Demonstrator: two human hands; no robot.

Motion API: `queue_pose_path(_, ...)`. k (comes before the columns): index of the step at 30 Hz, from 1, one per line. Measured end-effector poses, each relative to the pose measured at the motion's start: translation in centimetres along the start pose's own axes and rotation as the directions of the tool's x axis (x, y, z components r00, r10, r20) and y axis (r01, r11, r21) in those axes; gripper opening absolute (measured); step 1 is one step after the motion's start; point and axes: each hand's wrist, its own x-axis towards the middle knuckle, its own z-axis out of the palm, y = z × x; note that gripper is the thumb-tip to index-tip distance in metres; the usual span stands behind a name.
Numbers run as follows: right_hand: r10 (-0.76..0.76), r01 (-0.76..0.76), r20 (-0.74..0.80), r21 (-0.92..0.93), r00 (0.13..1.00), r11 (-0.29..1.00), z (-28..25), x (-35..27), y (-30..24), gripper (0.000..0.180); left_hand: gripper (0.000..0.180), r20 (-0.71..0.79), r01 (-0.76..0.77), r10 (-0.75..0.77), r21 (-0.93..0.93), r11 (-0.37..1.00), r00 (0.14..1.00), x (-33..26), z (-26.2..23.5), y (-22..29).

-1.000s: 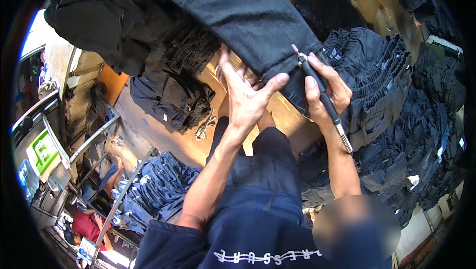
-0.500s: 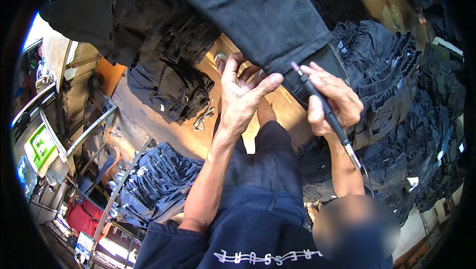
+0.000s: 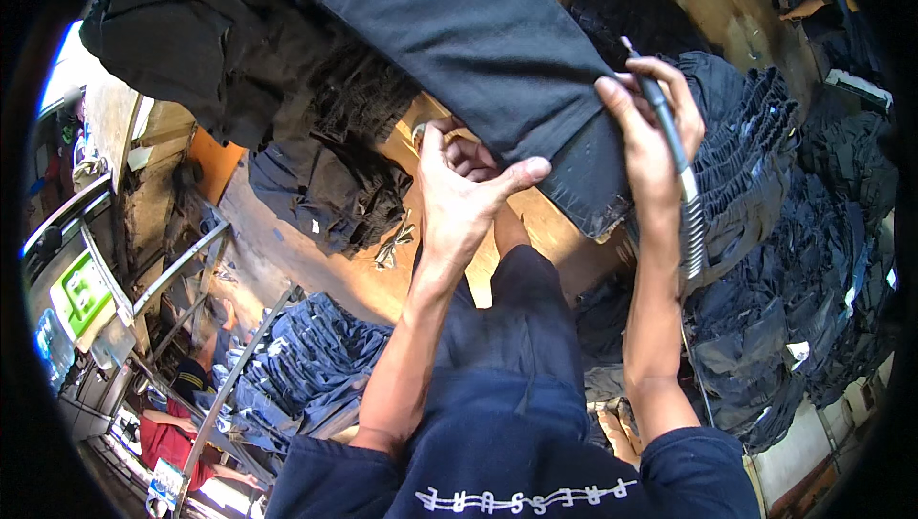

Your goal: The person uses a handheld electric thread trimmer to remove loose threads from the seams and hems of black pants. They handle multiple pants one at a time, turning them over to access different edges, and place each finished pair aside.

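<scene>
Tool hand has climbed to the hem corner

Our right hand [image 3: 650, 141], closed on the slim black flexible-shaft tool [image 3: 669, 141], has moved up beside the dark denim trouser leg [image 3: 478, 41]; our left hand [image 3: 464, 189] now pinches that leg's lower edge.

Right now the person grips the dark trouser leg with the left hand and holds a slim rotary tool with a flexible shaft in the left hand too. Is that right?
Not quite. In the head view the slim tool sits in the right hand; the left hand does grip the trouser leg.
</scene>
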Motion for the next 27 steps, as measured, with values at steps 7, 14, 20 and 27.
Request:
queue_pose_path(7, 0.133, -0.202, 0.247, 0.277, 0.96, 0.939, -1.3, 3.0, 1.5, 0.038, 0.065, 0.137, 0.048, -0.016, -0.234, 0.971, 0.991, -0.3, -0.6, -0.2)
queue_pose_path(14, -0.286, 0.281, -0.074, -0.063, 0.955, 0.958, -0.1, 0.2, 0.9, 0.039, 0.064, 0.068, -0.181, 0.173, 0.128, 0.975, 0.983, -1.0, -1.4, -1.3)
queue_pose_path(20, -0.6, 0.584, 0.165, 0.139, 0.782, 0.8, -0.7, -4.0, -0.6, 0.028, 0.071, 0.022, -0.083, 0.092, -0.252, 0.964, 0.996, -1.9, 0.4, -2.0)
queue_pose_path(27, -0.642, 0.615, 0.211, 0.186, 0.737, 0.767, -0.9, -5.3, 1.6, 0.03, 0.059, 0.056, -0.078, 0.087, -0.144, 0.986, 0.995, -0.9, -1.0, -2.3)
